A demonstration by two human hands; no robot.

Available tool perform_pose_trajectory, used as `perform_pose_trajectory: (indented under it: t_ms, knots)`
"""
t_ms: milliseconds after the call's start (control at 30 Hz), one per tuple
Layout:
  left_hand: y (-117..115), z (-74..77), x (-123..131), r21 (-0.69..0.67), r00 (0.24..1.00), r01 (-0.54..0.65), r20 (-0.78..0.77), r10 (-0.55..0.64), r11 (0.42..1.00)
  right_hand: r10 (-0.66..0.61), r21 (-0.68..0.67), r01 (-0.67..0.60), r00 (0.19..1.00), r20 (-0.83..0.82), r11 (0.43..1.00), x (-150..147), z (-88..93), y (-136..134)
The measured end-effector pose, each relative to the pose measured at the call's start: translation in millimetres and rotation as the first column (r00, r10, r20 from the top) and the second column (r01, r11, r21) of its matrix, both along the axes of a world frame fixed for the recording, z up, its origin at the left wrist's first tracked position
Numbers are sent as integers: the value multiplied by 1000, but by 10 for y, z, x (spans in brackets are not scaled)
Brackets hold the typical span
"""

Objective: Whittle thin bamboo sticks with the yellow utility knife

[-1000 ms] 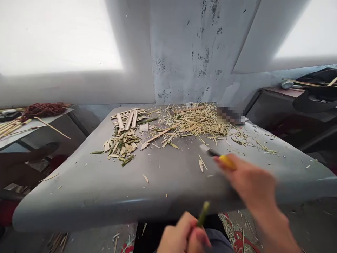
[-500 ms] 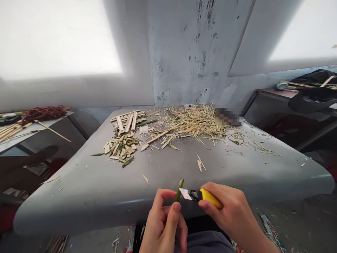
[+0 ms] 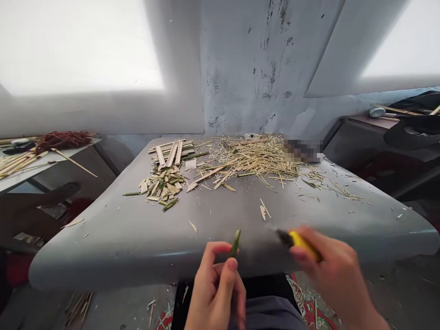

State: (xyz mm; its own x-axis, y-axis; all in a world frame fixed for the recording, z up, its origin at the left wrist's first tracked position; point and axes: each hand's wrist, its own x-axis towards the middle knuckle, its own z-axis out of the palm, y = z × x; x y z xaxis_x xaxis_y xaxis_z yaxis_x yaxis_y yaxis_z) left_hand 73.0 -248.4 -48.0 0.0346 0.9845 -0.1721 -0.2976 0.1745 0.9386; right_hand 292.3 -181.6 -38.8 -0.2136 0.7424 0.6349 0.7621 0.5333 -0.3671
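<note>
— Pinched in left hand, stick points up by the table edge.
— And the knife?
— Clenched in right hand, swept right off the tip; that stroke's finished.

The stick in your left hand is smooth, green-skinned wood. The knife in your right hand has a glossy yellow plastic handle. Table: smooth grey, faint sheen. Shavings: pale, dry, fibrous. Wall: matt paint, flaking.
</note>
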Motion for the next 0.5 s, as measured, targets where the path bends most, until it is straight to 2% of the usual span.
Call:
perform_pose_trajectory:
  t_ms: [67, 167, 300, 433, 500]
  knots:
    - [22, 57, -5, -8, 999, -33, -3, 33, 999, 147, -63, -148, 989, -26, 987, -177, -16, -66]
    - [-10, 48, -1, 11, 997, -60, -46, 60, 998, 168, -79, -170, 985, -32, 982, -329, -17, -83]
    - [-21, 26, -3, 13, 995, -55, -81, 56, 998, 195, -69, -193, 981, 16, 979, -347, -21, -78]
    - [2, 20, 34, -30, 998, -9, -63, 7, 999, 81, 36, -86, 988, 135, 996, -263, -77, -24]
    - [-39, -50, 71, -59, 997, 72, -19, -73, 996, -154, 107, 137, 973, 172, 985, -100, -89, 78]
